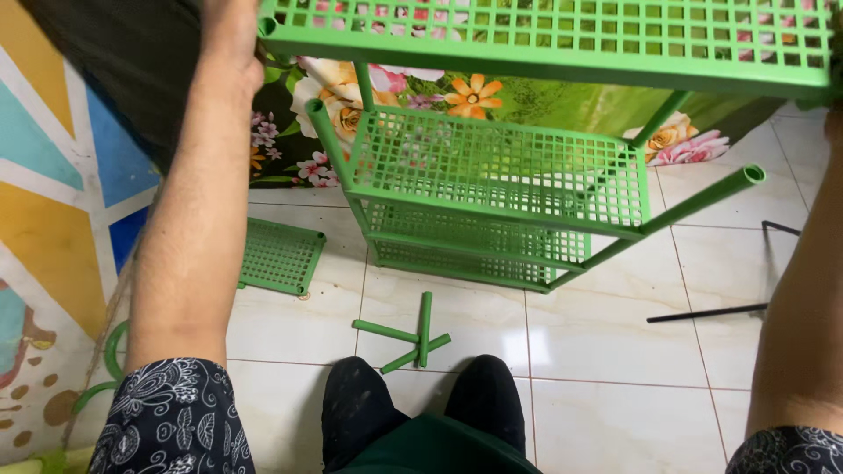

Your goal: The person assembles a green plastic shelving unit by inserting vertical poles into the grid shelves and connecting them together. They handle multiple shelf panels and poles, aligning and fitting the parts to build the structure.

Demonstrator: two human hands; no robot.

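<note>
Head view, left hand (230,35) and right hand (834,123) at green shelf panel (544,35), fingers' grip unclear, loose tubes (413,338) below.

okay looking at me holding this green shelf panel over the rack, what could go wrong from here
The green shelf panel hangs above the rack, whose open-topped posts lean rather than stand straight, so the sockets may miss them. The left hand grips only one corner and the right hand is barely in frame, so the panel might tip. Three loose green tubes lie on the tiles right by your feet; stepping on one could roll you off balance.
</note>
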